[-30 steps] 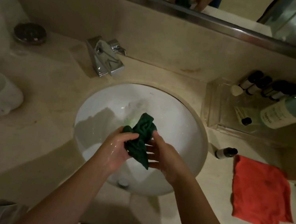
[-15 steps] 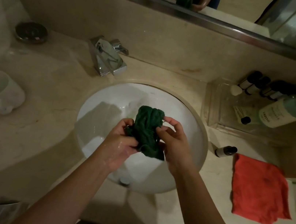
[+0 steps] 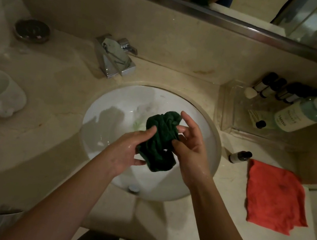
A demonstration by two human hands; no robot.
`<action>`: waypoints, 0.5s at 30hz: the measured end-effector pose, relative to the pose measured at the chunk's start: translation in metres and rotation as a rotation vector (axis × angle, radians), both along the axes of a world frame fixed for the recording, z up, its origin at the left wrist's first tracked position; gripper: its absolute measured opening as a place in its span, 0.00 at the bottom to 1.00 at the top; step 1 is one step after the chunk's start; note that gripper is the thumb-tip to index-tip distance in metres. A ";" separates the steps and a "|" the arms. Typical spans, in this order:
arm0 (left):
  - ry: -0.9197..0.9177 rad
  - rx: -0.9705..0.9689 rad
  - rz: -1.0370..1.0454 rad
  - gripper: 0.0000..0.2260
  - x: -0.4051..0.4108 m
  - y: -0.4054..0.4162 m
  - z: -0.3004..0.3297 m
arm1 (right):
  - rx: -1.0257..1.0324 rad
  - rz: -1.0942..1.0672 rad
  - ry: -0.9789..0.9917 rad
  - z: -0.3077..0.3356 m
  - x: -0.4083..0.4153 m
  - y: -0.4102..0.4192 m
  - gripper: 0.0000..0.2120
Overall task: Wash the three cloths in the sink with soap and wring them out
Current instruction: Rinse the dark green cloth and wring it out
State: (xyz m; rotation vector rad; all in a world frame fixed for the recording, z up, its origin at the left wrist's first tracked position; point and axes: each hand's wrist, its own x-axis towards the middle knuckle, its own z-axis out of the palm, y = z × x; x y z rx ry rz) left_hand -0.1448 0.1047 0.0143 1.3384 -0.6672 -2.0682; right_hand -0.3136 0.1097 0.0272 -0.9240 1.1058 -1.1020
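Head view: your wet left hand [image 3: 128, 152] and right hand [image 3: 193, 145] clamp a bunched, ropy green cloth [image 3: 160, 140] over the round white sink [image 3: 98, 131].

dim light, beige marble counter [image 3: 33, 142], backsplash wall [image 3: 165, 38], mirror [image 3: 273, 5]

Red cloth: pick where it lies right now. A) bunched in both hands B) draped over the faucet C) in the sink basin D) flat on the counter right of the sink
D: the red cloth lies spread on the counter right of the sink, while both hands hold the green cloth.
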 end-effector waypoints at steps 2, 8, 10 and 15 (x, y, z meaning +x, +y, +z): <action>-0.042 -0.002 -0.056 0.35 -0.001 0.001 0.002 | -0.005 0.017 -0.024 0.003 -0.004 -0.003 0.31; 0.125 -0.077 0.177 0.24 -0.008 0.005 -0.004 | 0.077 -0.004 -0.030 0.004 -0.002 -0.008 0.30; 0.158 -0.097 0.246 0.24 -0.008 0.005 -0.004 | 0.159 -0.083 -0.028 0.003 0.001 -0.008 0.27; 0.199 -0.042 0.307 0.23 -0.003 0.005 -0.002 | 0.399 -0.274 0.007 0.004 0.000 -0.009 0.16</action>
